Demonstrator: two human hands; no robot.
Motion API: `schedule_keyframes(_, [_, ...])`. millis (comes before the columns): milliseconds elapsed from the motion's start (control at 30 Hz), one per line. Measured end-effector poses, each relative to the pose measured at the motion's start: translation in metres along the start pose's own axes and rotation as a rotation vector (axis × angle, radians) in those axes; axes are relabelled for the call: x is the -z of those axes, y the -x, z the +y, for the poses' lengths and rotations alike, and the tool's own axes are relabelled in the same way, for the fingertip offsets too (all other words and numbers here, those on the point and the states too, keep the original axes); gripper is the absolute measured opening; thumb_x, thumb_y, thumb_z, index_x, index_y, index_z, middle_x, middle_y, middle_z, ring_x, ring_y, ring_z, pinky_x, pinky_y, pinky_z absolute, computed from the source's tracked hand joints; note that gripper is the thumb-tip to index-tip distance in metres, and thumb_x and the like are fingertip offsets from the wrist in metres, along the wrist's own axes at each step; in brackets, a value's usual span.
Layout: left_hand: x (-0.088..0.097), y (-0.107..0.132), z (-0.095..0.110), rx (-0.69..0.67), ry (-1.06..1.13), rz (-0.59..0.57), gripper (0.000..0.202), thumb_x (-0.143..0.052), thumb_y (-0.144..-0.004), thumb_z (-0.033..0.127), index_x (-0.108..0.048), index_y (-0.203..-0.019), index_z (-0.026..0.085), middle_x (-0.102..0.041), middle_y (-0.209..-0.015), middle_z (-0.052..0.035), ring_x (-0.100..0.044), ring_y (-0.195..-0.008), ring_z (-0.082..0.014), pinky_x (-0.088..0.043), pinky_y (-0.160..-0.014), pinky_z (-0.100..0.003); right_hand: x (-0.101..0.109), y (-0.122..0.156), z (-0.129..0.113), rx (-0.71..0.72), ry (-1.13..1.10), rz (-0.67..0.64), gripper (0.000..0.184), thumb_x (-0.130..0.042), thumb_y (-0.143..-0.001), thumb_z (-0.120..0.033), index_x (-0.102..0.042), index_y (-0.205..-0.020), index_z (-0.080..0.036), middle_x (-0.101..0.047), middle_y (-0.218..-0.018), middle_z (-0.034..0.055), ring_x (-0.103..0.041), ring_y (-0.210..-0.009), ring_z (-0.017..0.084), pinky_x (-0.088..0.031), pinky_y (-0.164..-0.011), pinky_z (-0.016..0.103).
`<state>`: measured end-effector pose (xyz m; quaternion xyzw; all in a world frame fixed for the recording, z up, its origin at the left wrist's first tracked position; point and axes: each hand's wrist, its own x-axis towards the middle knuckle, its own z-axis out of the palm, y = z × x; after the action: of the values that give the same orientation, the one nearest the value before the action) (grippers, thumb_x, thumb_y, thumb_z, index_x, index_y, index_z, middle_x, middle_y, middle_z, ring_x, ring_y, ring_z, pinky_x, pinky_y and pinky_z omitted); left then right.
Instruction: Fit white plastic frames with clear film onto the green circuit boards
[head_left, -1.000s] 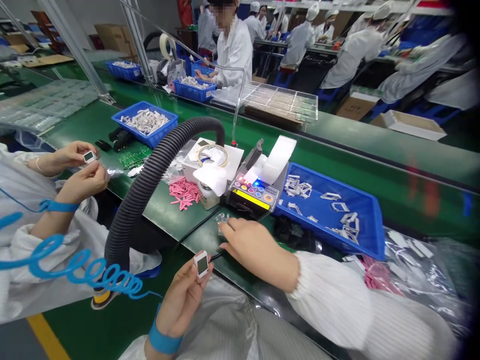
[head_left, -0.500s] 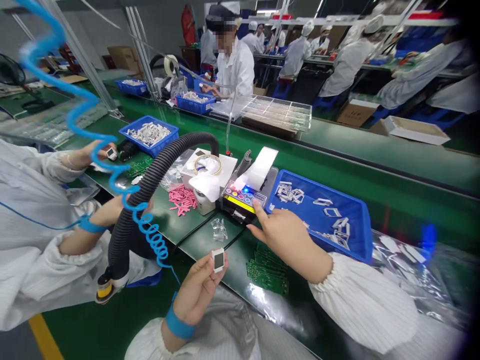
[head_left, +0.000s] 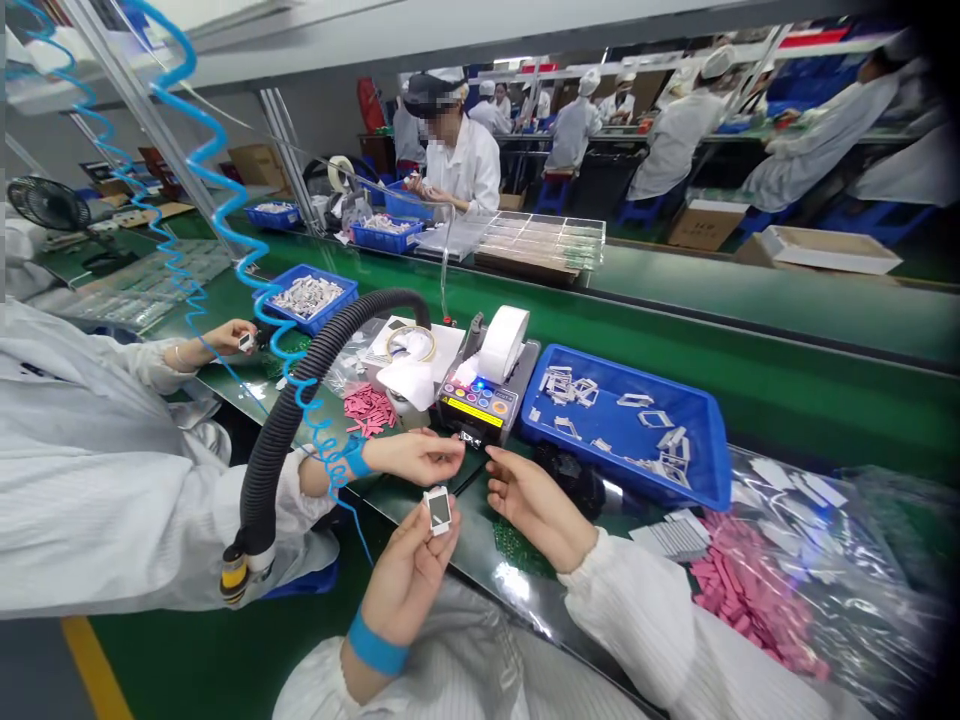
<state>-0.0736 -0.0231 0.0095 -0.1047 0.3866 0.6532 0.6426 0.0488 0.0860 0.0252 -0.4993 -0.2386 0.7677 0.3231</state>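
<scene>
White-framed square module [head_left: 439, 512] clamped upright between the fingers of the left hand [head_left: 405, 580], above the green bench edge.
Head view: right hand [head_left: 536, 505] open and empty, fingers apart, just beside the front of a tape dispenser [head_left: 480, 400]. Dark face of the module already inside its white frame, as far as visible. Left over: loose white frames in a blue tray [head_left: 630, 372] right of the dispenser, pink foam strips [head_left: 750, 600] on clear plastic at lower right. From the left, a co-worker's hand [head_left: 416, 455] near the dispenser; another co-worker's hand [head_left: 232, 338] at left, pinching a similar module [head_left: 246, 342].
</scene>
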Motion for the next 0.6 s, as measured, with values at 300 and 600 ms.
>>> schedule_keyframes(300, [0.0085,0.0033,0.0026,0.005,-0.015,0.013,0.019,-0.050,-0.086,0.008,-0.069,-0.087,0.010,-0.075,-0.094,-0.0091,-0.070,-0.088,-0.0166,-0.053,-0.089,-0.029,-0.0020,-0.0054,-0.0012,-0.075,-0.191,0.041,0.004,-0.057,-0.082,-0.017,-0.055,-0.079,-0.016,-0.055,-0.057,-0.0041,-0.044,-0.039,0.004,-0.037,-0.037,0.015])
schedule_keyframes(600, [0.0081,0.0024,0.0007,0.014,-0.034,0.004,0.014,-0.055,-0.084,0.010,-0.067,-0.091,0.011,-0.074,-0.096,-0.0098,-0.069,-0.090,-0.0168,-0.049,-0.097,-0.032,-0.0106,-0.0038,-0.0001,-0.083,-0.246,0.053,0.005,-0.059,-0.081,-0.017,-0.055,-0.078,-0.016,-0.055,-0.055,-0.0043,-0.043,-0.039,0.004,-0.037,-0.036,0.014])
